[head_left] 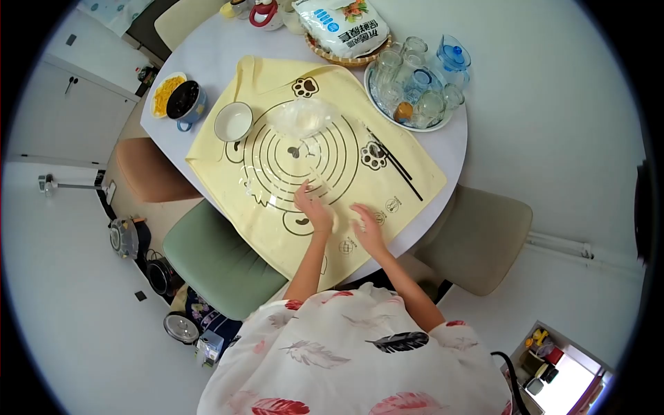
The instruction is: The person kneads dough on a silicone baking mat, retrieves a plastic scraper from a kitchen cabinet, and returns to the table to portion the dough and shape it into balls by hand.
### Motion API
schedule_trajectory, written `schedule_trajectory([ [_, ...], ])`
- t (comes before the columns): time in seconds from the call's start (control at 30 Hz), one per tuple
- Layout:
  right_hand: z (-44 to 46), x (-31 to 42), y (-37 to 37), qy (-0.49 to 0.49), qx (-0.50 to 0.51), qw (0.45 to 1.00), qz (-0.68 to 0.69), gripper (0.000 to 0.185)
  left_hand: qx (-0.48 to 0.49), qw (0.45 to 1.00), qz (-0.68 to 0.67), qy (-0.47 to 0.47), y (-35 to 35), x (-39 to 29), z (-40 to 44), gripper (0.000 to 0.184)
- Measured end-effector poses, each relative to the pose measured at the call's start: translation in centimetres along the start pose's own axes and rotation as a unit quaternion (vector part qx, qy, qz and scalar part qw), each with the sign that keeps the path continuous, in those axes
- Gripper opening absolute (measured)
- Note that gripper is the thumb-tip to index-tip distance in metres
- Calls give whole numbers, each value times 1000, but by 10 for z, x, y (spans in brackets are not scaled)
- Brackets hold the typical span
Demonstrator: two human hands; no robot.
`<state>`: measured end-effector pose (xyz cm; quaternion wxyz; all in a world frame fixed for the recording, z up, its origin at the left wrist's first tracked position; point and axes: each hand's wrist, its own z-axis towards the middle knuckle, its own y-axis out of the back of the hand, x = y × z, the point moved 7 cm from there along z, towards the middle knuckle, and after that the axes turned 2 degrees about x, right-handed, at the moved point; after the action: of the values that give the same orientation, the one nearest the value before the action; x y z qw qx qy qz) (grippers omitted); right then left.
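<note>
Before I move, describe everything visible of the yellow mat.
The yellow mat looks thin and flexible, printed with dark rings and paw prints. It lies on the table, creased at the far side. A white bowl, clear plastic and dark chopsticks rest on it; the left hand and right hand are over it, contact unclear.

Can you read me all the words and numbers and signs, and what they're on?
Looks like "保鲜膜套": big dark characters on the white bag.
The bag's other characters and blue marks: too small or blurred.
Round symbols printed on the yellow mat: their tiny writing is too small to read.
I can't read any numbers.
</note>
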<state>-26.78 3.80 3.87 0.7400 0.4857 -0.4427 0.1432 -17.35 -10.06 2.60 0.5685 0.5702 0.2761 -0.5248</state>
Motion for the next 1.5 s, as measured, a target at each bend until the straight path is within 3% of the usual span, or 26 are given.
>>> schedule_trajectory([
  [0.03,5,11,-10,4,4,1000,-1,36,-38,996,-52,57,8,0,3,38],
  [0.07,7,5,-29,-119,51,976,175,38,-79,977,-144,136,12,5,2,37],
  [0.1,1,3,-48,-237,99,904,342,41,-87,976,-143,138,20,0,3,37],
  [0.13,9,16,-44,-232,108,904,342,41,-118,972,-161,127,32,-6,6,36],
  [0.2,4,40,-58,-362,204,762,496,44,-136,981,-96,103,55,-26,6,34],
  [0.3,13,61,-57,-267,238,839,411,43,-186,947,-234,117,71,-32,1,34],
  [0.37,17,58,-53,-290,254,841,379,41,-227,937,-242,108,91,-39,6,35],
  [0.4,18,44,-58,-321,207,792,477,39,-274,808,-482,201,95,-29,8,36],
  [0.43,17,36,-60,-349,157,730,566,38,-297,609,-682,275,89,-20,5,37],
  [0.5,23,31,-53,-337,151,721,587,36,-242,644,-683,246,108,-26,15,40],
  [0.53,27,40,-44,-318,146,706,616,36,-91,798,-543,247,113,-42,23,40],
  [0.57,31,48,-38,-299,139,690,644,36,65,899,-365,232,111,-54,26,40],
  [0.6,31,48,-37,-322,125,678,648,38,169,900,-321,242,104,-53,20,42],
  [0.7,31,64,-28,-272,154,701,641,40,300,906,-141,264,88,-59,-2,51],
  [0.83,28,62,-20,-236,140,776,567,41,266,922,-161,231,80,-70,-5,45],
  [0.9,28,57,-4,-258,167,863,400,38,241,921,-155,262,80,-59,-9,39],
  [1.0,25,58,12,-283,182,850,406,34,293,898,-223,242,73,-61,-12,41],
  [1.1,31,77,31,-170,123,893,398,35,267,831,-366,322,62,-67,-21,52],
  [1.13,29,81,40,-172,117,894,397,35,286,722,-513,366,51,-73,-30,57],
  [1.17,27,98,47,-79,180,938,284,35,295,588,-639,399,42,-82,-36,63],
  [1.2,22,115,51,14,236,958,164,35,288,580,-648,401,34,-84,-38,62],
  [1.27,18,108,69,-70,147,947,275,36,277,548,-669,418,21,-86,-45,59],
  [1.33,0,99,90,-196,7,847,494,37,270,458,-722,444,14,-95,-57,48],
  [1.37,-13,94,98,-201,-24,846,493,37,292,448,-710,457,10,-100,-68,48],
  [1.43,-46,102,113,-77,-73,701,705,33,354,398,-732,425,13,-125,-85,44],
  [1.5,-94,99,117,-13,-121,613,781,29,424,364,-699,447,14,-149,-111,42],
])
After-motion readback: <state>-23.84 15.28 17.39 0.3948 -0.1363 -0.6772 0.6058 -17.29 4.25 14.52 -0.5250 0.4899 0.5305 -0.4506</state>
